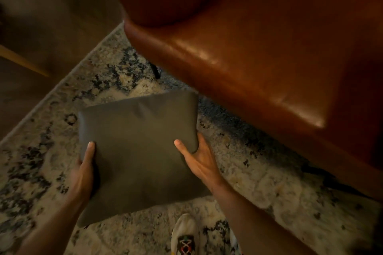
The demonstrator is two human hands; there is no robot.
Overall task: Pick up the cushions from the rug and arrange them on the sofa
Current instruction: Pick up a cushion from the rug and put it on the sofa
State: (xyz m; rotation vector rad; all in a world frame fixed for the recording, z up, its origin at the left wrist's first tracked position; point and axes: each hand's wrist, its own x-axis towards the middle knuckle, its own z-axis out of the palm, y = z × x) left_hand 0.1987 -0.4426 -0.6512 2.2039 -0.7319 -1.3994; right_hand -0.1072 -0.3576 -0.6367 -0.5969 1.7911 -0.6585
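While no writing shows, left hand point(85, 172) and right hand point(199, 157) grip cushion point(136, 151).

No writing, label or brand can be read anywhere here. The dim, blurred light leaves nothing legible.

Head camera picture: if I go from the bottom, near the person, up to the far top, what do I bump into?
White sneaker → grey cushion held at its sides by the left hand and right hand → dark sofa leg on the patterned rug → brown leather sofa.
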